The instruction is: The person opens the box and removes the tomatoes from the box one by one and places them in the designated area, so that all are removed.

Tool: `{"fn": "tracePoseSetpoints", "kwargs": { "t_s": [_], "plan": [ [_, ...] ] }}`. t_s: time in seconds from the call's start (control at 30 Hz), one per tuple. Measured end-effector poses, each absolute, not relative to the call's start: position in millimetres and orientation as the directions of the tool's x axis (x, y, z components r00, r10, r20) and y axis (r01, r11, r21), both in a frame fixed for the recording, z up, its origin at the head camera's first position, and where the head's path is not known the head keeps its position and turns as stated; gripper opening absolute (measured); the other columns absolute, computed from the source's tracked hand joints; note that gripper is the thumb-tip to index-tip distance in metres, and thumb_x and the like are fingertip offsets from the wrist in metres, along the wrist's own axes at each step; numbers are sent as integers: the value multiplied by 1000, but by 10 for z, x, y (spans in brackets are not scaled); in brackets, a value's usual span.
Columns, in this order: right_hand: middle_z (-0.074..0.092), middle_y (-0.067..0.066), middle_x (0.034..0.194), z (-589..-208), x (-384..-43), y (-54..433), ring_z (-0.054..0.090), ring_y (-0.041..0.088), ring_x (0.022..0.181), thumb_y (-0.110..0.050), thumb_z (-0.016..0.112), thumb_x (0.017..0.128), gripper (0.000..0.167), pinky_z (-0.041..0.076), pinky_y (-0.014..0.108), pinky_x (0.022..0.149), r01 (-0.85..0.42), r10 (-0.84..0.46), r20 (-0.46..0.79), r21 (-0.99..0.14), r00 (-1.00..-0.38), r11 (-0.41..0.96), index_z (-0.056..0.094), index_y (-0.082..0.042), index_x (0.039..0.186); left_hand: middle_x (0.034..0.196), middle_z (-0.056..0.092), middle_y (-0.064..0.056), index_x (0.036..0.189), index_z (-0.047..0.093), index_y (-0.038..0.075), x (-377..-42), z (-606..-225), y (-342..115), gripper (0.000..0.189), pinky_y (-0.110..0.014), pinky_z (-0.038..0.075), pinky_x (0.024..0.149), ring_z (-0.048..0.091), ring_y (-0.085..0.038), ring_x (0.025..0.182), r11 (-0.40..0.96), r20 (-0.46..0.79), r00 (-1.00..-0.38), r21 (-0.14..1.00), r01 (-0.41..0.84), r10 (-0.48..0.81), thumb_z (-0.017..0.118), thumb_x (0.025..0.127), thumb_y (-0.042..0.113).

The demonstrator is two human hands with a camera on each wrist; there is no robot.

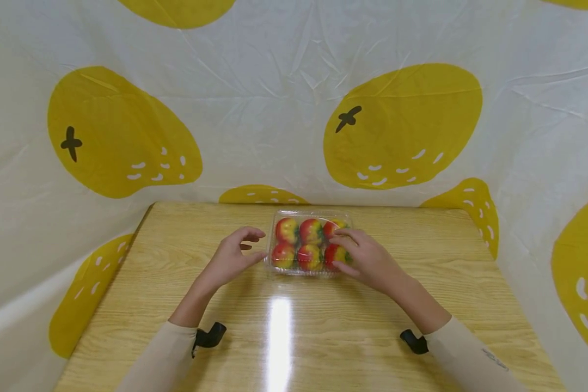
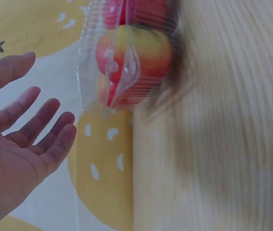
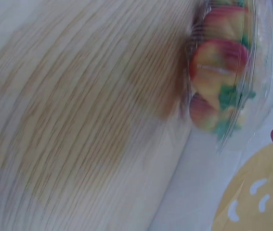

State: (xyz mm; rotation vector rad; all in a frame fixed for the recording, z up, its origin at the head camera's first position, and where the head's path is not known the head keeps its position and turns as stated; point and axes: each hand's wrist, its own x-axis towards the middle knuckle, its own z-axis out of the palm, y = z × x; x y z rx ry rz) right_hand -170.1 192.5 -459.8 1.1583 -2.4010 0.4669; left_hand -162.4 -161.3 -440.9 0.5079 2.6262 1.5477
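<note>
Hovering just off the left side of the clear plastic box (image 1: 294, 271), the left hand (image 1: 230, 258) is holding nothing; its fingers are curving loosely and its thumb is standing well away from them. At the box's right end, the right hand (image 1: 372, 264) is likewise hanging with thumb and forefinger spread, gripping nothing. Seen from the head, its fingers are overlapping the box, while in the right wrist view the fingertips in sight are standing just apart from it; whether the right thumb is touching the box, I cannot tell. The box is thus sitting between the two hands, and inside it six red-and-yellow fruits (image 1: 310, 256) are lying in two rows of three, some showing green.

Under the box, a wood-grained table (image 1: 372, 326) is spreading toward the person. Nearer than the box, a bright reflection (image 1: 279, 343) is streaking the tabletop, beige sleeves (image 1: 157, 359) are covering the forearms, and a black fitting (image 1: 210, 335) is jutting from the left cuff, a second black fitting (image 1: 414, 342) from the right. Beyond the box, a white cloth (image 1: 264, 71) is hanging, carrying big yellow prints (image 1: 406, 136).
</note>
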Motion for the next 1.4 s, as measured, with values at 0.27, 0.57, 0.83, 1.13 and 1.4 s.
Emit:
{"fn": "tracePoseSetpoints", "kwargs": {
  "t_s": [0.27,0.57,0.83,1.13,1.4],
  "plan": [
    [57,23,140,-4600,-1637,2118,58,40,127,-20,86,86,62,58,56,99,-711,-594,408,-256,-693,655,58,-5,139,124,67,-10,124,66,5,-1617,-4316,-1483,41,-51,57,102,61,-33,119,471,203,-917,807,355,343,83,87,10],
    [41,23,154,-4630,-1550,2286,50,42,137,-23,70,100,74,48,62,110,-452,-456,143,-554,-879,699,29,-2,158,121,66,-8,120,67,9,-1613,-4302,-1281,39,-55,57,94,63,-26,108,499,285,-860,719,484,423,86,86,14],
    [41,27,157,-4714,-1528,2469,52,48,136,-21,59,107,71,50,64,107,-267,-428,4,-788,-904,555,18,-5,163,125,64,-8,121,65,9,-1630,-4271,-1081,45,-45,60,88,63,-28,111,492,319,-806,662,566,498,88,84,16],
    [47,35,149,-4846,-1529,2656,55,52,130,-13,51,110,57,59,46,100,-167,-461,-55,-890,-886,425,27,9,156,122,62,-5,124,62,10,-1624,-4257,-887,49,-45,55,102,60,-26,116,508,317,-765,597,620,561,88,84,19],
    [55,36,138,-4904,-1552,2693,63,42,123,-10,52,109,45,61,43,96,-92,-516,-102,-937,-851,338,42,13,145,129,59,-4,124,64,12,-1596,-4301,-648,46,-38,56,102,57,-22,124,514,330,-695,489,705,639,87,86,21]
  ]
}}
